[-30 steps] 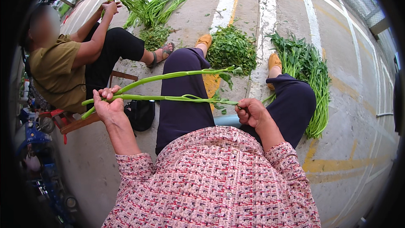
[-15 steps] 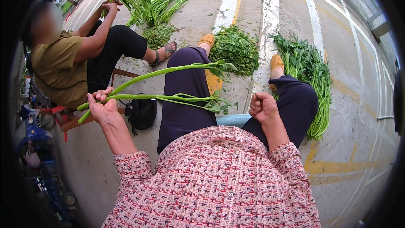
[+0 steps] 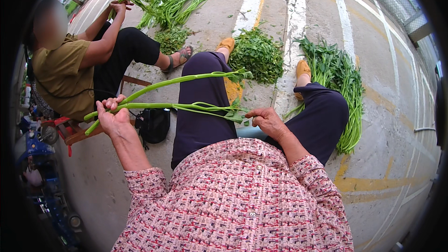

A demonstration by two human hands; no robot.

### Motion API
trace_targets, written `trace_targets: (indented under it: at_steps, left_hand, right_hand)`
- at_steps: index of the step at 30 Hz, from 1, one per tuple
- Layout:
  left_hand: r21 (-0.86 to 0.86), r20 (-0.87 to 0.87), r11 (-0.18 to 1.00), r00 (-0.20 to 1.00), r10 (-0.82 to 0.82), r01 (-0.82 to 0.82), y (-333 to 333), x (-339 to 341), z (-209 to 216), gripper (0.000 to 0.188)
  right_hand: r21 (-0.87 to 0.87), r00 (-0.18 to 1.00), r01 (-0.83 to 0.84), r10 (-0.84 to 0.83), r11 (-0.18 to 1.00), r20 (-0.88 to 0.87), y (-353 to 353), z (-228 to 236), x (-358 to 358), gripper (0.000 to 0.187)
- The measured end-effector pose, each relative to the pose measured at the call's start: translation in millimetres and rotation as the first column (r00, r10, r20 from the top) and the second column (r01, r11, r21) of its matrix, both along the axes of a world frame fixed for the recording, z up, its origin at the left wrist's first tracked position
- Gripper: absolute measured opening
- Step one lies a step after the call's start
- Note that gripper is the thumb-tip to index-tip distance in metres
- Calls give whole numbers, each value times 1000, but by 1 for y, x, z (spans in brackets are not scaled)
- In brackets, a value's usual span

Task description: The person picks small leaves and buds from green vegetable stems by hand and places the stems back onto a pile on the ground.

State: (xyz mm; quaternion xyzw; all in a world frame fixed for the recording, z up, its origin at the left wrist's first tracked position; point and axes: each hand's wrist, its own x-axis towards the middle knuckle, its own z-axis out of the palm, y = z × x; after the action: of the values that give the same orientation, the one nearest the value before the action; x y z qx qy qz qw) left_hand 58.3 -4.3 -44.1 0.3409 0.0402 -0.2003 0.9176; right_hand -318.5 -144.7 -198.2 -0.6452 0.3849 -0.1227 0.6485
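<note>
Two long water spinach stems [image 3: 158, 106] lie across my left hand [image 3: 113, 115], which is closed around their thick cut ends. They spread apart toward the right, passing over my left thigh to leafy tips. My right hand [image 3: 268, 122] is at the tip of the lower stem, thumb and forefinger drawn together at a small green leaf [image 3: 234, 116]. Its other fingers are curled, and the exact contact is partly hidden. The upper stem's leafy tip [image 3: 242, 74] hangs free of my right hand.
A heap of plucked leaves [image 3: 256, 56] lies between my feet, with a bundle of long stems [image 3: 343, 93] beyond my right leg. At left, a seated person [image 3: 65, 74] handles greens near another pile [image 3: 189, 2]. A black bag [image 3: 154, 125] and parked scooters [image 3: 39, 158] are also there.
My right hand has moved left from above my right thigh to the lower stem's leafy tip, its fist loosening into a pinch. The left hand keeps its hold on the stems.
</note>
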Motion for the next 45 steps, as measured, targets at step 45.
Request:
trace_targets:
  at_steps: [45]
  left_hand:
    - [8,-14,1000,1000,7,-7,-7,-9,2,38]
  right_hand:
    - [423,965,181,-243,888,98,4,12,2,20]
